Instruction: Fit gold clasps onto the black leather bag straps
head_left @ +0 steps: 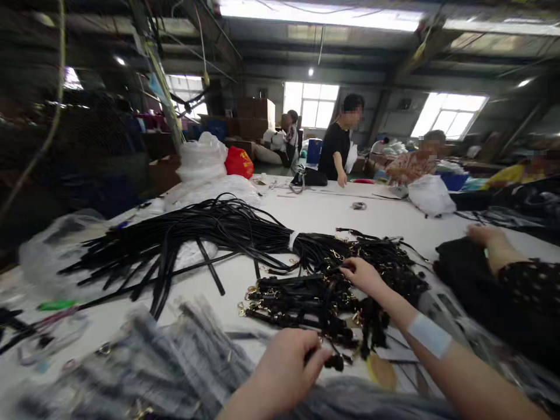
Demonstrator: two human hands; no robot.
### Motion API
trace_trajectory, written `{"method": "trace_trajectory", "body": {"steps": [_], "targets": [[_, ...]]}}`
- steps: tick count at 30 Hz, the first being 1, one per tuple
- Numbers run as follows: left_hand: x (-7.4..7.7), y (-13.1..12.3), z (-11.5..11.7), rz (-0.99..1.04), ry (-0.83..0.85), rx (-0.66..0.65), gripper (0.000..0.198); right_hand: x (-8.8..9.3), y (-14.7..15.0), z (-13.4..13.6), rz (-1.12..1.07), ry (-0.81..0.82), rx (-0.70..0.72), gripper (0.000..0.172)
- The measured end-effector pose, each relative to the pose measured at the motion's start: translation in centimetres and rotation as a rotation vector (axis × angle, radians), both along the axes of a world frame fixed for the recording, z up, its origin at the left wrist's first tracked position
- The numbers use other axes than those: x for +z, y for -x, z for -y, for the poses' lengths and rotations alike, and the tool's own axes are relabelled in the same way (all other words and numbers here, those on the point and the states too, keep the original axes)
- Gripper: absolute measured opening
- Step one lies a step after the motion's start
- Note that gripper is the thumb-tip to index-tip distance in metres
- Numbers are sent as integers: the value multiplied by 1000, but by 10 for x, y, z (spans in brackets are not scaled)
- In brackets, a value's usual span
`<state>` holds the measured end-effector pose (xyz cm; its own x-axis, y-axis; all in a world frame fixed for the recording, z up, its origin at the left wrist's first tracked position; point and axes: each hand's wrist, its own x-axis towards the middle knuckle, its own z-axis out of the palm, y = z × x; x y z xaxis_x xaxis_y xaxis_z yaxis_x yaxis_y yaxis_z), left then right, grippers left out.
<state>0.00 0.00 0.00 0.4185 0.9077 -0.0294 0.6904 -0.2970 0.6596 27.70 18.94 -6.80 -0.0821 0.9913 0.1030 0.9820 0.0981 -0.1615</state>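
Observation:
Black straps with gold-coloured metal clasps lie in a dense pile on the white table. At the near edge of this pile, my left hand is closed, fingers curled round the end of a black strap. My right hand reaches over the middle of the pile, its fingertips pinched on a black strap among the others. A pale patch covers part of my right forearm. Long plain black straps spread leftward from the pile, bound by a white tie.
Plastic-wrapped bundles fill the near left of the table. Right of me, a co-worker's hand rests on black fabric. White plastic bags and a red bag stand at the far left. A person in black works across the table.

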Motion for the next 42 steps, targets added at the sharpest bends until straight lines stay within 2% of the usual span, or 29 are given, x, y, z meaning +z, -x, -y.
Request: {"method": "trace_trajectory", "body": {"steps": [4,7,10,14,18,23,25,28,30,33,35,39,42], "targets": [[-10,1,-5,-7,31,-12,27,8,8,-65,40,-18,-25,32],[-20,1,-12,4,54,-25,23,2,24,-100,61,-14,28,33],[-27,1,-16,18,96,-13,20,-10,40,-116,73,0,76,35],[-25,-1,-14,21,159,13,25,-16,42,-115,87,26,77,34],[-13,-1,-8,-84,119,-58,31,-10,27,-99,72,80,86,31],[-6,-3,0,-212,92,-281,26,0,12,-71,-22,192,76,29],[-5,-7,5,-317,135,-312,24,2,12,-57,-94,239,82,29],[-6,-12,11,-503,171,-319,31,9,14,-31,-251,288,84,28],[-7,-14,14,-553,163,-339,32,17,15,-13,-391,308,82,26],[-6,-11,17,-486,104,-384,24,39,16,18,-666,324,91,23],[-3,-9,19,-400,35,-388,22,56,16,42,-884,330,109,28],[3,-8,22,-169,-58,-286,21,84,18,94,-1271,403,135,29],[5,-11,24,46,-32,-192,19,93,21,130,-1463,495,122,27]]}}
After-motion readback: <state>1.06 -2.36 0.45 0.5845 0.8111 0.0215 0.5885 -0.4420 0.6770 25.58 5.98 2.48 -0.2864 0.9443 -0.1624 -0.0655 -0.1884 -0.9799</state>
